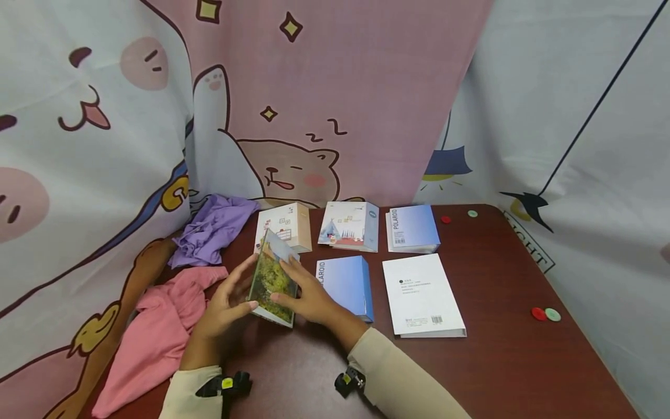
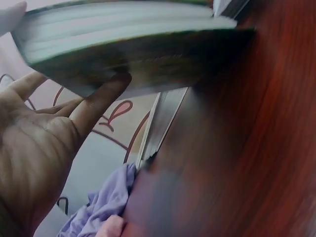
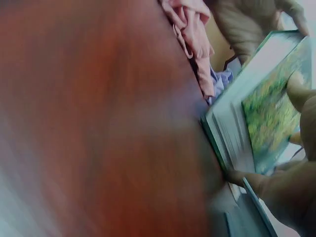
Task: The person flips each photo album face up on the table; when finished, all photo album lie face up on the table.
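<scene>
In the head view, a small photo album (image 1: 274, 282) with a green tree-and-sky cover is tilted up over the left-centre of the table. My left hand (image 1: 222, 311) holds its left side, thumb at the lower front edge. On the right side my right hand (image 1: 314, 297) grips it, with thumb and fingers on the cover. From the left wrist, the white pages of the album (image 2: 128, 29) face the camera and a finger lies against its cover. The right wrist view shows the thumb and fingers of my right hand (image 3: 289, 185) around the near corner.
Behind stand a beige album (image 1: 300, 224), a tent-print album (image 1: 348, 224) and a blue album (image 1: 419, 227). Nearer lie another blue album (image 1: 342, 285) and a white one (image 1: 424, 299). Purple cloth (image 1: 211, 230) and pink cloth (image 1: 162, 326) lie left; red (image 1: 538, 313) and green discs (image 1: 552, 315) right.
</scene>
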Demonstrator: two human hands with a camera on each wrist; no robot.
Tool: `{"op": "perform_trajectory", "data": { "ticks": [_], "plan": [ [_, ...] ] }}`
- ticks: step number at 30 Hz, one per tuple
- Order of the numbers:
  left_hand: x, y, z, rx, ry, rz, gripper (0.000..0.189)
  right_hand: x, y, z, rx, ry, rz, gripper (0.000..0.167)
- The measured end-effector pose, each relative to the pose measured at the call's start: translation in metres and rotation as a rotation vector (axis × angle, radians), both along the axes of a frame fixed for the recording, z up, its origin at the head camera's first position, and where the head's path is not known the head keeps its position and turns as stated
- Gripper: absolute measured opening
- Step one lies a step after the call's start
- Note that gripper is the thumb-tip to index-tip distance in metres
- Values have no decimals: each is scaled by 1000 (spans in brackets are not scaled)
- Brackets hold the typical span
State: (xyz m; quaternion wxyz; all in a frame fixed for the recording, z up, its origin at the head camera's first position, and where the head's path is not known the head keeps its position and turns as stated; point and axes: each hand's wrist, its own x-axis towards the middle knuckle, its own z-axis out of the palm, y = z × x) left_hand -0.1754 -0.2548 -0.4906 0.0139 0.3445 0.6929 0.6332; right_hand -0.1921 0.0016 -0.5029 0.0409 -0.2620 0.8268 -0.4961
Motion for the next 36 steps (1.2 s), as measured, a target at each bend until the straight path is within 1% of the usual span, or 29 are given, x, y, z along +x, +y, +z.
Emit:
{"op": "perform_trajectory", "data": {
  "ticks": [3, 6, 8, 10, 12, 14, 17, 19, 23, 26, 28, 32, 36],
  "plan": [
    [1, -9, 2, -60, -6, 15, 86, 3, -2, -3, 3, -13, -31, 87],
    [2, -16, 5, -103, 7, 34, 87, 5, -4, -8, 20, -19, -52, 91],
    [2, -20, 4, -125, 12, 41, 90, 5, -5, -11, 40, -13, -64, 95],
    [1, -23, 2, -170, 7, 61, 93, 6, -7, -14, 61, -13, -83, 98],
    [-1, -25, -2, -230, -9, 99, 96, 7, -9, -15, 76, -13, -107, 99],
    [-1, -26, -5, -314, -26, 150, 98, 9, -9, -14, 86, -31, -122, 98],
    [-2, -26, -8, -398, -28, 201, 98, 11, -11, -13, 106, -44, -121, 96],
    [-2, -26, -10, -425, -18, 219, 96, 11, -12, -13, 127, -46, -116, 97],
    [-4, -23, -13, -412, 14, 238, 92, 11, -14, -13, 163, -53, -109, 104],
    [-6, -21, -15, -425, 53, 268, 88, 9, -14, -12, 178, -70, -104, 108],
    [-6, -21, -16, -463, 76, 298, 85, 9, -13, -11, 186, -81, -98, 109],
    [-6, -22, -17, -577, 109, 362, 84, 9, -7, -8, 172, -85, -91, 107],
    [-4, -24, -17, -667, 120, 403, 86, 8, 7, -1, 124, -36, -99, 102]
  ]
}}
